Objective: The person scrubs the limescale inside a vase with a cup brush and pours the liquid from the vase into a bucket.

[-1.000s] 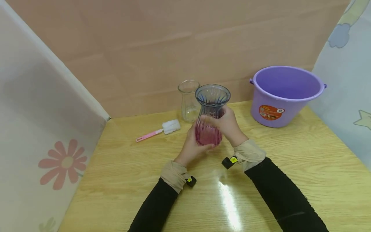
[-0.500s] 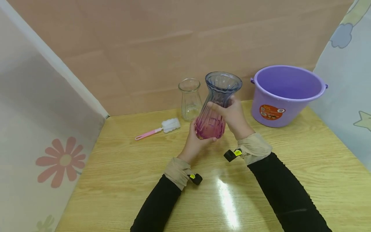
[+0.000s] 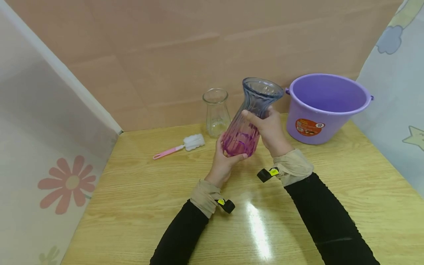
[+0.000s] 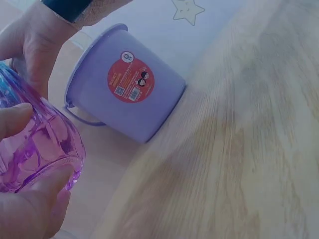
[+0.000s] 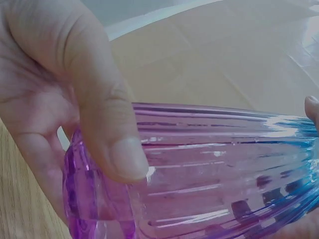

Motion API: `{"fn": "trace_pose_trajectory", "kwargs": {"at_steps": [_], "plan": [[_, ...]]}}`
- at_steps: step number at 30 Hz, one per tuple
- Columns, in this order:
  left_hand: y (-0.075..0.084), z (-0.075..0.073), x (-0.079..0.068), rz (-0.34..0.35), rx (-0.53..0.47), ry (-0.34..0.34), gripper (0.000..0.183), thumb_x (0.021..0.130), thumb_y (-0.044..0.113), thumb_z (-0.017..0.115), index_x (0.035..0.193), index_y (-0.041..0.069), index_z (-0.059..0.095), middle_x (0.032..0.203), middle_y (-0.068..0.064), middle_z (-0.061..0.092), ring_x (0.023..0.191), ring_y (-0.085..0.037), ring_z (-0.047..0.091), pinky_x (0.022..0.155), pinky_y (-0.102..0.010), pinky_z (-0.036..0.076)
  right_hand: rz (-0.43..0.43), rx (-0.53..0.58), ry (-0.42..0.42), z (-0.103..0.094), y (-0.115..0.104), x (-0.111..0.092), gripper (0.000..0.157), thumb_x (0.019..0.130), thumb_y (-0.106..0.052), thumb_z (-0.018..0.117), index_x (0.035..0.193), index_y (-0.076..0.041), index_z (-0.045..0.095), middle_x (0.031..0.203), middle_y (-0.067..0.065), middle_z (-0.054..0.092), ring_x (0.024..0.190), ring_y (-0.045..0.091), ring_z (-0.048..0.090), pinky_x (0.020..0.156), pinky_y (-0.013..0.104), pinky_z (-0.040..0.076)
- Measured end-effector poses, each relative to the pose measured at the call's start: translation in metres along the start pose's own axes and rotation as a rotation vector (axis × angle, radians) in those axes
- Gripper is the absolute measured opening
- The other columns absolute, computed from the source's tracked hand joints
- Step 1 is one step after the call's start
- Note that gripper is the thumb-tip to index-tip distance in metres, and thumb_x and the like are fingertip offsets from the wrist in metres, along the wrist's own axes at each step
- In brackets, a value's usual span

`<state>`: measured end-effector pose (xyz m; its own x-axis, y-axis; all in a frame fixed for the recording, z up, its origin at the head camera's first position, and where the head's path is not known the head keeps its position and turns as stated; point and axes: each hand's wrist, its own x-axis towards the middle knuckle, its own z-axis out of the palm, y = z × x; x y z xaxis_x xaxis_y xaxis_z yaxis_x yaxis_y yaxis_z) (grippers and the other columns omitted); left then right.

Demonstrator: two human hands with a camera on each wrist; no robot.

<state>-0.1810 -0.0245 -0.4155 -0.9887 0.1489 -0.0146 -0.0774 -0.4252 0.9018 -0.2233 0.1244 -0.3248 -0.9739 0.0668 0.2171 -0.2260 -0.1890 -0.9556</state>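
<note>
A ribbed glass vase (image 3: 241, 134), blue-grey at its flared mouth and pink-purple at its base, is held off the table, its mouth tilted to the right. My left hand (image 3: 221, 162) grips the base. In the right wrist view that thumb lies over the pink glass (image 5: 189, 169). My right hand (image 3: 273, 133) holds the upper body, thumb across the near side; most of its fingers are hidden behind the glass. Behind and left of the vase stands a clear glass vase (image 3: 216, 117). A sponge bottle brush (image 3: 194, 142) with a pink handle lies farther left.
A purple bucket (image 3: 318, 125) with an orange label stands at the back right, close to the vase's mouth. Brown covering (image 3: 159, 62) rises behind the wooden table (image 3: 139, 195), and patterned panels (image 3: 46, 121) flank it left and right.
Both hands have raised the pink-blue vase and tipped its mouth to the right, from nearly upright. The clear vase, brush and bucket stay in place.
</note>
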Motion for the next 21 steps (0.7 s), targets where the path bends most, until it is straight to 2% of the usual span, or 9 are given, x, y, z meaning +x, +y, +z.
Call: {"fn": "trace_pose_trajectory", "kwargs": {"at_steps": [6,8,16,21], "plan": [[0.004,0.002,-0.001,0.030,0.037,0.019,0.107,0.076,-0.016,0.078,0.159,0.026,0.024,0.153,-0.009,0.036,0.131,-0.034,0.051,0.101,-0.039,0.052,-0.003,0.088,0.000,-0.004,-0.002,0.004,0.032,0.092,-0.007,0.072,0.120,-0.009,0.057,0.098,0.003,0.065,0.083,0.013,0.063,0.071,0.025,0.055],[0.005,0.004,-0.002,0.039,0.053,0.026,0.106,0.076,-0.013,0.080,0.158,0.027,0.025,0.152,-0.007,0.037,0.128,-0.034,0.053,0.099,-0.039,0.053,0.008,0.120,0.008,-0.007,-0.003,0.004,0.032,0.093,-0.009,0.072,0.121,-0.009,0.056,0.097,0.003,0.065,0.082,0.014,0.065,0.071,0.025,0.057],[0.012,0.011,-0.006,0.048,0.162,0.092,0.105,0.074,0.002,0.089,0.156,0.032,0.031,0.152,0.000,0.040,0.119,-0.031,0.059,0.094,-0.038,0.056,0.070,0.206,0.012,-0.014,-0.005,0.006,0.044,0.095,-0.016,0.072,0.132,-0.008,0.048,0.111,0.009,0.060,0.096,0.019,0.065,0.082,0.030,0.058],[0.016,0.014,-0.008,0.050,0.210,0.113,0.104,0.074,0.009,0.091,0.156,0.036,0.032,0.152,0.003,0.040,0.117,-0.030,0.058,0.093,-0.038,0.056,0.072,0.276,0.026,-0.017,-0.004,0.008,0.043,0.098,-0.018,0.069,0.134,-0.010,0.047,0.113,0.008,0.059,0.098,0.018,0.063,0.084,0.029,0.057]]}}
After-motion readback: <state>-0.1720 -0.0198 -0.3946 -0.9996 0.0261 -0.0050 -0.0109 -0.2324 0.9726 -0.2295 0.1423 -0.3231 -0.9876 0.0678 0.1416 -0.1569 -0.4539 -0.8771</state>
